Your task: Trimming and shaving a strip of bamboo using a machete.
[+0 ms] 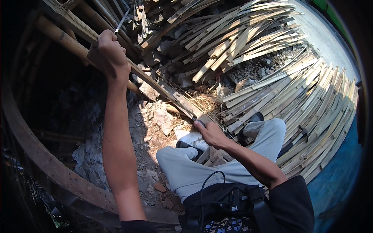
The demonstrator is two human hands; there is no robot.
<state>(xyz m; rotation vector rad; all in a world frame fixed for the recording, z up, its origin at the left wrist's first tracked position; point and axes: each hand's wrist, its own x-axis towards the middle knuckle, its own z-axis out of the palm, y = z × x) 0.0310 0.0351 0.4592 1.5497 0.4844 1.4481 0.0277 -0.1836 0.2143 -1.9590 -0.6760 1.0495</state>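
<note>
A long split bamboo strip (149, 79) slants from the upper left down to the middle, in front of my knees. My left hand (110, 56), arm stretched far forward, is closed in a fist around its upper part. Just beyond that fist a thin shiny sliver (122, 21) sticks up; whether the hand holds it I cannot tell. My right hand (211, 134) is closed at the strip's near end, around what looks like a knife (199, 123) with a dark handle. Its blade is mostly hidden against the bamboo.
Split bamboo strips lie in a large near pile (311, 101) at the right and a far pile (233, 35). A dark-headed tool (297, 136) rests on the near pile. Bamboo poles (58, 33) cross the upper left. Rubble (163, 118) and shavings surround my feet.
</note>
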